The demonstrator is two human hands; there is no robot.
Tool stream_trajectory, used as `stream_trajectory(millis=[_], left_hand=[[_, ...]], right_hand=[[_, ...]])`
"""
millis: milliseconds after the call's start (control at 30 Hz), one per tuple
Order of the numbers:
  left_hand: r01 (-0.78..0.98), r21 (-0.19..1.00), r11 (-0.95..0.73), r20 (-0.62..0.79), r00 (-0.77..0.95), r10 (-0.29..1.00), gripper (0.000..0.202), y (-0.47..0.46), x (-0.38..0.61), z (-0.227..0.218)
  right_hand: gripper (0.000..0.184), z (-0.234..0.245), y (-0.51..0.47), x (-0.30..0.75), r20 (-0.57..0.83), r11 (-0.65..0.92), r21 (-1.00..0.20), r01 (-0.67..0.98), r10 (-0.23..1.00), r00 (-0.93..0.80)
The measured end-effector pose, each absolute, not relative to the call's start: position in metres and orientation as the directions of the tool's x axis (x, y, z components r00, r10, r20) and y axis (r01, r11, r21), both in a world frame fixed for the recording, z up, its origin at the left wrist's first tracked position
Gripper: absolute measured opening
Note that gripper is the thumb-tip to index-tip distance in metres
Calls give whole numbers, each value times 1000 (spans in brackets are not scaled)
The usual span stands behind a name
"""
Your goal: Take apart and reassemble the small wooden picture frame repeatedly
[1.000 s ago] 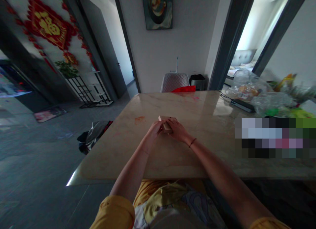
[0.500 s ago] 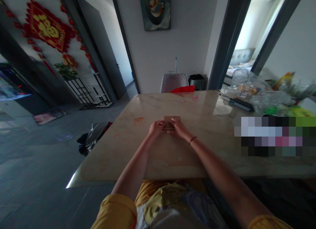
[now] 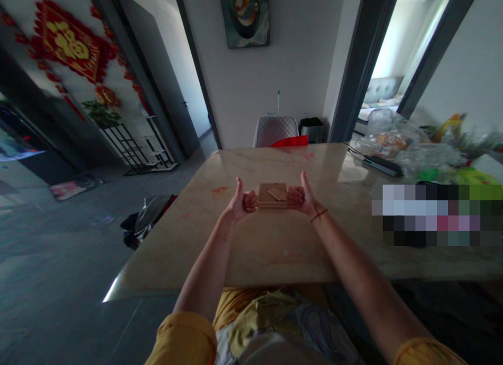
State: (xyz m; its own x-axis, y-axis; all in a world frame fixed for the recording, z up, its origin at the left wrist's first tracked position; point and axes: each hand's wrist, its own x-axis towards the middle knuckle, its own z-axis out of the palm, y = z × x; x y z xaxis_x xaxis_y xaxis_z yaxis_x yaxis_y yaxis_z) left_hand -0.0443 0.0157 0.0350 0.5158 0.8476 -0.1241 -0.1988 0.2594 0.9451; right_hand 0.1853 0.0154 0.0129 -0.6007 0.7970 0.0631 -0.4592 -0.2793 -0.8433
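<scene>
Near the middle of the table [image 3: 275, 249], a flat, tan, rectangular block [image 3: 267, 198], wood-like in tone, with straight edges, a paler band along the near side and a tiny dark dot at the far one. Across its upper face, a thin, pale stick [image 3: 274, 195], set on a slant. On either side of the block, bare hands well apart from each other: left hand [image 3: 246, 201] and right hand [image 3: 298, 198], each curled into a rounded fist, thumb straight up, knuckles turned inward toward the block's short ends. Cannot tell whether knuckles and block touch or only come close. Around the right wrist, a thin, dark cord bracelet [image 3: 319, 215]; higher up the arms, mustard-yellow sleeves [image 3: 186, 333] in soft, thick folds. Underneath, a beige tabletop, smooth and glossy, faintly veined like marble, with a rough-edged orange stain [image 3: 220, 190] to the left and pink smears farther back. At the far edge, a quilted, diamond-stitched chair back [image 3: 277, 130] behind a bright red, tapering sheet [image 3: 290, 141]. Off to the right, crinkled clear plastic bags [image 3: 430, 158] beside a long, dark, hard-edged device [image 3: 383, 165].
</scene>
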Motion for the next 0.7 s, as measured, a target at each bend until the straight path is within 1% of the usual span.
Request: stream_trajectory(millis=[33,100,167,267,400,467,533,567,600,633,700], left_hand=[[-171,935,310,-164,568,807,73,15,-45,34],[-72,925,374,-253,619,743,73,15,-45,31],[24,916,399,-327,622,712,72,15,-45,27],[72,914,399,-359,602,714,72,15,-44,24],[53,921,386,-351,540,765,71,18,-43,23],[11,941,340,-315,406,858,69,22,-43,22],[-24,975,220,-214,158,964,63,28,-42,18],[-9,990,142,-142,16,990,60,32,-42,15],[28,997,78,-75,-114,991,57,36,-43,12],[81,996,48,-32,-194,981,56,39,-43,9],[232,972,50,10,-251,968,55,43,-44,4]], right_hand=[[71,10,17,188,34,-346,-835,-427,744,-667],[71,6,19,190,-55,-444,-838,-318,648,-760],[71,3,19,189,-148,-490,-846,-212,596,-789],[70,2,17,185,-222,-500,-855,-142,599,-769],[70,3,14,185,-237,-471,-871,-140,653,-720],[69,4,14,187,-234,-437,-889,-140,694,-680],[68,6,14,188,-241,-388,-914,-113,748,-619],[67,7,15,188,-245,-358,-929,-93,784,-571],[65,8,16,187,-245,-323,-943,-73,829,-503],[63,10,17,186,-241,-285,-957,-51,880,-410],[54,11,21,183,-219,-218,-976,21,963,-155]])
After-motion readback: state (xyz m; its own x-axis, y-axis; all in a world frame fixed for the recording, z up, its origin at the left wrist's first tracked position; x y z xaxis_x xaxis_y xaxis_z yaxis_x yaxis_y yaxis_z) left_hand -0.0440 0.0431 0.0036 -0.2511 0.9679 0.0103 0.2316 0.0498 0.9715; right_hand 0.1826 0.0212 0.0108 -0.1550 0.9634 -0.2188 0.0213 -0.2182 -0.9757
